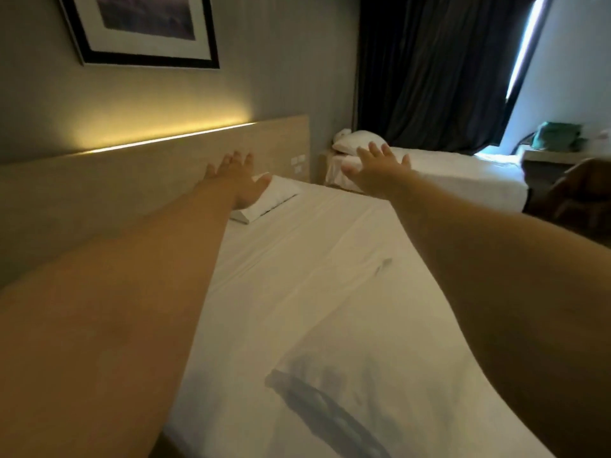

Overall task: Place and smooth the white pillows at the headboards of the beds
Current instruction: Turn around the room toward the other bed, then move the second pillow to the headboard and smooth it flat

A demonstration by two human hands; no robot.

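A flat white pillow (274,198) lies at the far end of the near bed (330,292), close against the wooden headboard (132,186). My left hand (236,178) is stretched out with its fingers apart and rests on the pillow's left part, hiding that end. My right hand (377,170) hovers open above the bed's far right edge, touching nothing. A second white pillow (355,142) sits plump at the head of the far bed (446,173).
A framed picture (142,28) hangs above the lit headboard. Dark curtains (439,67) cover the window behind the far bed. A wooden chair (575,190) and a desk (555,157) with a green bag (558,135) stand at the right.
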